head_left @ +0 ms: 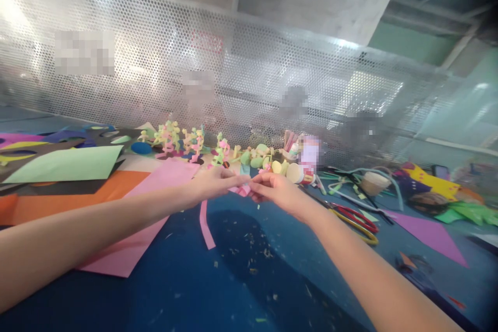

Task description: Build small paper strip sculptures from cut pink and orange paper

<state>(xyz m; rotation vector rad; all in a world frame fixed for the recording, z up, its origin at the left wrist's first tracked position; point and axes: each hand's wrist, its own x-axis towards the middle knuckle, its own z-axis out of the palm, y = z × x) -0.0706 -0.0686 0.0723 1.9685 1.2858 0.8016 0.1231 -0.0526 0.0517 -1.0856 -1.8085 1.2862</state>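
1. The left hand [218, 180] is pinching a small pink paper piece [241, 190] between its fingertips, thumb and fingers closing on the left edge.
2. The right hand [274, 189] is gripping the same piece from the other side, its fingers curling inward; the piece is sitting between the two hands, above the worktop [175, 290], and its exact folds are too small to tell.
3. A narrow pink strip [206, 225], flat and slightly curving, is showing just below the left wrist; its upper end is hiding behind the arm.
4. Under the hands, the smooth blue worktop is carrying a scatter of tiny pale scraps [252, 270].
5. Beyond the hands, curly, knobbly paper shapes [169, 137] in yellow, green and pink are standing in a row, and a tub [301, 174] with a round, pale end is lying on its side.
6. To the left, a matte pink sheet [128, 249] is overlapping an orange sheet [112, 189], while a light green sheet [66, 163] is lying nearby.
7. To the right, red and yellow looped scissor handles [356, 218] are resting near a pointed purple sheet [431, 236]; a pale, rounded cup [374, 183] is standing behind them.
8. At the back, a silvery panel [155, 62], punched with small round holes, is rising behind everything.
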